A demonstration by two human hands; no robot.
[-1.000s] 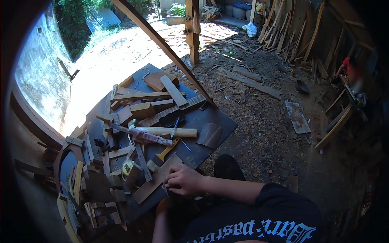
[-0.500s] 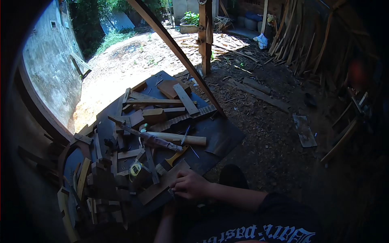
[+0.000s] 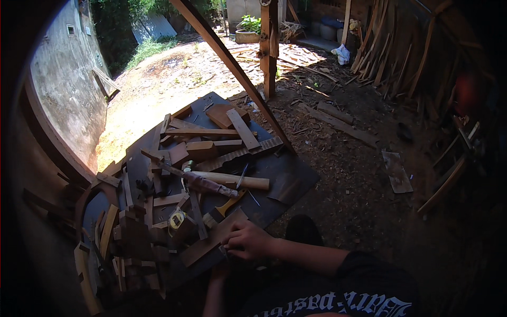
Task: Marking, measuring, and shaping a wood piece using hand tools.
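Note:
My right hand (image 3: 247, 240), fingers curled, is at the near edge of the dark work table (image 3: 293, 177), beside a flat brown board (image 3: 200, 251); what it grips is too dark to make out. My left hand (image 3: 219, 272) is below it, largely in shadow, its fingers hidden. Just beyond them lie a yellow-handled brush (image 3: 227, 206), a yellow tape measure (image 3: 177, 221), a hammer with a pale wooden handle (image 3: 240, 181), a cloth-wrapped tool (image 3: 208, 186), thin pens or rods (image 3: 243, 176) and several wooden offcuts (image 3: 240, 127).
A slanted timber (image 3: 232, 68) and upright post (image 3: 267, 74) stand beyond the table. A concrete wall (image 3: 74, 100) is left. Planks (image 3: 380, 58) lean at the right, near a blurred person in red (image 3: 467, 92). Boards (image 3: 396, 171) and chips cover the ground.
The view has shifted, so the scene sits lower and further right than a second ago, and the picture has darkened. My hands stay at the table edge with little visible change.

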